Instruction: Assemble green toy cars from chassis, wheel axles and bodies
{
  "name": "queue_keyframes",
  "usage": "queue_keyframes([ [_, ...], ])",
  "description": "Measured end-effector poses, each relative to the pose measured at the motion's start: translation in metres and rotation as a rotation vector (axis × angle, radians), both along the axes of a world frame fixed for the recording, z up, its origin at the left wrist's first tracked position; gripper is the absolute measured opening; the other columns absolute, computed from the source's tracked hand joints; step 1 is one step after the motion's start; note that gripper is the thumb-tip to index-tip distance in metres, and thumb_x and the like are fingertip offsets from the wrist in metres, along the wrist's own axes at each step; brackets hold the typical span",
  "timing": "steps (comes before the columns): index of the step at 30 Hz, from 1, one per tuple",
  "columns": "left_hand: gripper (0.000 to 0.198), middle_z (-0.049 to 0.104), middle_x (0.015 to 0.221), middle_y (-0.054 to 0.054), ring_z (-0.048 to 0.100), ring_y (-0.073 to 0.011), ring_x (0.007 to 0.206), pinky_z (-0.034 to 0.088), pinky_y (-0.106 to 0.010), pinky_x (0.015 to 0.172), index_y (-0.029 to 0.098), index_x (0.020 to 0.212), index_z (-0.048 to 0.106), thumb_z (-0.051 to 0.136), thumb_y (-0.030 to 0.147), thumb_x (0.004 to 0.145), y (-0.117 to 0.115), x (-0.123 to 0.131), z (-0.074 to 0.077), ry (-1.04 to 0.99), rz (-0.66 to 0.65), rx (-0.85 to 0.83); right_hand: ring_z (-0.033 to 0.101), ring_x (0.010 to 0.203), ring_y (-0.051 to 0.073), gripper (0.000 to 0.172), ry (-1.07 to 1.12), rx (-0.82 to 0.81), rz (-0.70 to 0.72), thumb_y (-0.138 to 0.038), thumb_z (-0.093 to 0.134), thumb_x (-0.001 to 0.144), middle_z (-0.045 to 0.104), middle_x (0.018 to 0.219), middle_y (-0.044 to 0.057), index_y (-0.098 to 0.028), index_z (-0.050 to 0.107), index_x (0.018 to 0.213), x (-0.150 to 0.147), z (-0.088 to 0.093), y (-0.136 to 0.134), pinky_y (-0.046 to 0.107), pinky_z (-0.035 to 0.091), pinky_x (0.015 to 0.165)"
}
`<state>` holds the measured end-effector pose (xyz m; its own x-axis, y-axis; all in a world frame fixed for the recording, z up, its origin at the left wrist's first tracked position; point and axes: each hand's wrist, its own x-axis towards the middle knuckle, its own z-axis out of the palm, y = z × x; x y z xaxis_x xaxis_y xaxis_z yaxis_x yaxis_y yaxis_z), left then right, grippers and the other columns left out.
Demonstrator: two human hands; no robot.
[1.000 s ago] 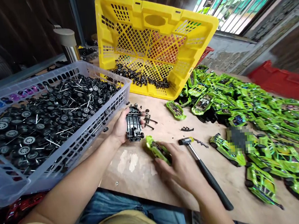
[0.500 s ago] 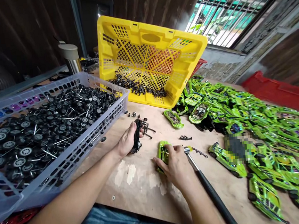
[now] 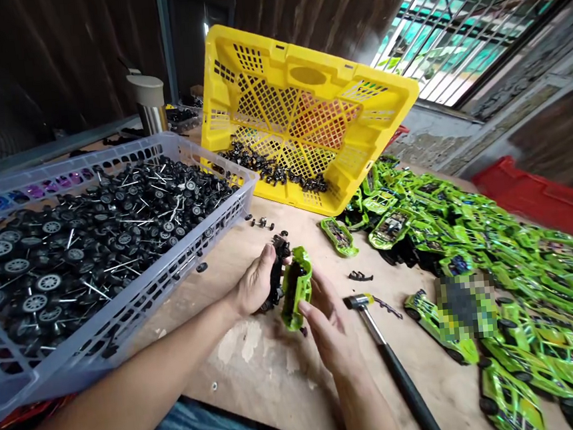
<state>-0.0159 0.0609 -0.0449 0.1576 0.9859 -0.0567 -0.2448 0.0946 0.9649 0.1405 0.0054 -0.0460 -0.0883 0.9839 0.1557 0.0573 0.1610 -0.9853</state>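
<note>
Head view, room: dark walls (image 3: 87, 58) are filling 10 to 12 o'clock from the view's centre, while a barred window (image 3: 446, 34) is letting in daylight at 2.
Worktop: a pale, wood-like worktop (image 3: 260, 378) is spreading around 6 o'clock, flat but showing scuffed patches.
Green heap: glossy green car bodies (image 3: 499, 236) are lying piled from 3 to 4 o'clock.
Crates: a clear crate (image 3: 11, 393) is holding wheeled axles (image 3: 49, 282) at 9 o'clock; a yellow crate (image 3: 307, 76) is leaning at 12, dark parts (image 3: 272, 169) gathering along its lower side.
Hammer: a black-handled hammer (image 3: 400, 372) is lying at 5 o'clock.
Grips: the left grip (image 3: 255, 284), at 7 o'clock, is closing around a chassis; the right grip (image 3: 328, 312), at 5, is pinching a shell between thumb and fingers.
Green shell: this green shell (image 3: 297, 288) is standing near-upright at 6 o'clock, looking light, stiff, probably slick and thin-edged; its long sides are offering the safest hold.
Black chassis: the black chassis (image 3: 274, 276) is sitting just beside the shell, whether touching being unclear; it is seeming light and rigid, its flat flanks suiting fingers better than its ends.
</note>
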Motion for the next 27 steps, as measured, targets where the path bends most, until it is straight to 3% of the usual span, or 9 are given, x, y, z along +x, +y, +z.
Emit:
queue_keyframes([
  [3, 0.062, 0.062, 0.131, -0.01, 0.041, -0.0247, 0.138, 0.025, -0.035, 0.119, 0.017, 0.125, 0.063, 0.038, 0.063, 0.092, -0.004, 0.002, 0.002, 0.053, 0.028, 0.113, 0.043, 0.138, 0.028, 0.056, -0.04, 0.036, -0.016, -0.033, 0.06, 0.089, 0.048, 0.148, 0.009, -0.027, 0.045, 0.143, -0.011, -0.009, 0.002, 0.053, 0.034, 0.116],
  [11, 0.059, 0.049, 0.143, -0.012, 0.04, -0.0227, 0.137, 0.025, -0.036, 0.12, 0.017, 0.137, 0.052, 0.026, 0.054, 0.099, -0.01, 0.006, 0.002, 0.14, 0.01, 0.261, 0.04, 0.14, 0.028, 0.06, -0.09, 0.056, -0.034, -0.031, 0.059, 0.09, 0.043, 0.152, 0.008, -0.027, 0.04, 0.147, -0.013, -0.018, -0.002, 0.052, 0.035, 0.116],
  [16, 0.058, 0.047, 0.144, -0.01, 0.038, -0.0228, 0.139, 0.026, -0.034, 0.12, 0.017, 0.137, 0.052, 0.027, 0.053, 0.099, -0.011, 0.007, -0.002, 0.102, 0.02, 0.275, 0.04, 0.14, 0.025, 0.057, -0.126, 0.082, -0.009, -0.03, 0.058, 0.091, 0.041, 0.153, 0.006, -0.028, 0.04, 0.146, -0.016, -0.018, -0.003, 0.049, 0.035, 0.116],
  [22, 0.059, 0.044, 0.147, -0.012, 0.033, -0.0233, 0.143, 0.025, -0.037, 0.121, 0.018, 0.142, 0.047, 0.023, 0.052, 0.1, -0.012, 0.008, -0.004, 0.192, 0.009, 0.3, 0.041, 0.14, 0.026, 0.058, -0.162, 0.068, -0.019, -0.03, 0.059, 0.091, 0.042, 0.152, 0.007, -0.028, 0.041, 0.146, -0.016, -0.016, -0.001, 0.05, 0.037, 0.116],
  [27, 0.06, 0.041, 0.151, -0.01, 0.03, -0.0227, 0.145, 0.021, -0.038, 0.122, 0.02, 0.143, 0.046, 0.024, 0.054, 0.099, -0.013, 0.009, -0.007, 0.216, 0.01, 0.277, 0.037, 0.142, 0.027, 0.06, -0.253, 0.084, -0.014, -0.032, 0.059, 0.091, 0.042, 0.152, 0.008, -0.027, 0.04, 0.147, -0.012, -0.019, -0.001, 0.053, 0.031, 0.118],
])
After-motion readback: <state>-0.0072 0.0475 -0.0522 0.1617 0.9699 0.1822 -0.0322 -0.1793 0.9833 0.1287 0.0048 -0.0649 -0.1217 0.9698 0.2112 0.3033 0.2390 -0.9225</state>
